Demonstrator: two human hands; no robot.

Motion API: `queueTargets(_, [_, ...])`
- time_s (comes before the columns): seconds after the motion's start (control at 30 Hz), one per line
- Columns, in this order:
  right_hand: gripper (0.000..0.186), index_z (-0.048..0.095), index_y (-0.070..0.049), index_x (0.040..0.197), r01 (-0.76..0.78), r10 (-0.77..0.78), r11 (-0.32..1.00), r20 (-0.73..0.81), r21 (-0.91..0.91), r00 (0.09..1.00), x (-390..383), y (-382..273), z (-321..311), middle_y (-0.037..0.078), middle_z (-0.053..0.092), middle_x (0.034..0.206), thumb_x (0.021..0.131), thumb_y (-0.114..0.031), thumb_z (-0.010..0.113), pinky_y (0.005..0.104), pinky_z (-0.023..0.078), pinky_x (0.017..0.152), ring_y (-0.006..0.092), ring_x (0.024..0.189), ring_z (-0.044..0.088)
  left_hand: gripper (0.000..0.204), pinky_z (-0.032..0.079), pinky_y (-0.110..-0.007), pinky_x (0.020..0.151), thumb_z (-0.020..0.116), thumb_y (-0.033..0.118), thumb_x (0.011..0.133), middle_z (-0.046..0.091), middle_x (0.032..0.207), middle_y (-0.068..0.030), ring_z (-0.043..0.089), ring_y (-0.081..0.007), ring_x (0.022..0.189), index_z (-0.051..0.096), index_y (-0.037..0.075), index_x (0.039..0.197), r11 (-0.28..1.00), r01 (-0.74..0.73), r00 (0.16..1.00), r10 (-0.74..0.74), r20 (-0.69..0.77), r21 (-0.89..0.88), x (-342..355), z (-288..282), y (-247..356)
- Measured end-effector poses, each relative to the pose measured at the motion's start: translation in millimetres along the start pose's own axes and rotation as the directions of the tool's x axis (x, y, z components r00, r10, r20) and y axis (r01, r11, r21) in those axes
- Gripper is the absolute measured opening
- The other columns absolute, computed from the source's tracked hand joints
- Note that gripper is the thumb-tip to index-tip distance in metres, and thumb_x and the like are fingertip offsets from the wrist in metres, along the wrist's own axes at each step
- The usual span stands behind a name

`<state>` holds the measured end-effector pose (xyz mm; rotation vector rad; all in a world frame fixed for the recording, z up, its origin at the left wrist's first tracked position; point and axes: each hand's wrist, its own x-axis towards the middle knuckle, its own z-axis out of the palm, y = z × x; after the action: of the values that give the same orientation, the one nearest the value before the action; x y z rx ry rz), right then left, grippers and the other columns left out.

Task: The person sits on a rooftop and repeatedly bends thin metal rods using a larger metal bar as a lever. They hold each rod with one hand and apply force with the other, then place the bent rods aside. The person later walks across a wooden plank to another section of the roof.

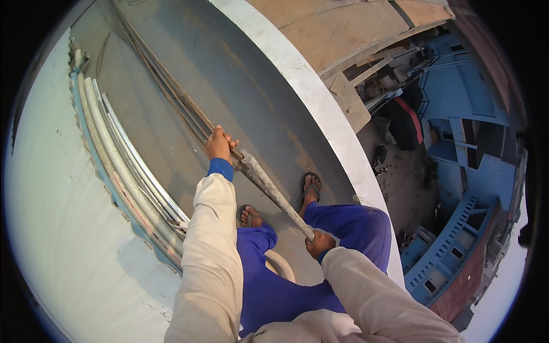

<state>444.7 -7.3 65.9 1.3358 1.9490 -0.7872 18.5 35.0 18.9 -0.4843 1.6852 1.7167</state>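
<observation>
My left hand [219, 144] is closed around rusty steel rods [166, 80], which run from it to the far left along the floor. Just below that hand is the thicker far end of a grey, cement-crusted pipe [269, 186]; whether the rods go into it I cannot tell. The pipe slants down to the right between my feet. Its thin near end is gripped in my right hand [320, 244], in front of my right knee. Both hands wear blue cuffs under pale sleeves.
To the left, long pipes [123, 166] lie beside a pale wall [63, 200]. A white-topped parapet [320, 103] curves along the right, with a drop to a yard and blue buildings [463, 86] beyond. My sandalled feet [309, 186] stand on the grey floor. A curved hose [280, 266] lies behind my legs.
</observation>
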Motion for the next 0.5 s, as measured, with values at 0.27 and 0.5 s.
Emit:
queueTargets(0.27, [0.027, 0.072, -0.009, 0.094, -0.061, 0.056, 0.995, 0.059, 0.077, 0.997, -11, -7, 13, 0.023, 0.073, 0.088, 0.087, -0.033, 0.065, 0.052, 0.056, 0.084, 0.0433, 0.086, 0.071, 0.03, 0.059, -0.039, 0.067, 0.051, 0.025, 0.105, 0.047, 0.064, -0.0024, 0.044, -0.0142, 0.051, 0.049, 0.009, 0.079, 0.998, 0.01, 1.0, -0.01, 0.005, -0.061, -16, -17, 4])
queueTargets(0.5, [0.024, 0.07, -0.006, 0.088, 0.08, -0.07, 0.992, -0.1, 0.102, 0.993, 10, 11, 44, 0.025, 0.071, 0.082, 0.084, -0.029, 0.067, 0.0535, 0.056, 0.079, 0.0446, 0.079, 0.07, 0.024, 0.058, -0.04, 0.07, 0.053, 0.025, 0.106, 0.044, 0.067, -0.0009, 0.043, -0.0136, 0.055, 0.05, 0.008, 0.089, 0.995, -0.036, 0.997, 0.042, 0.069, -0.088, -7, -24, -5])
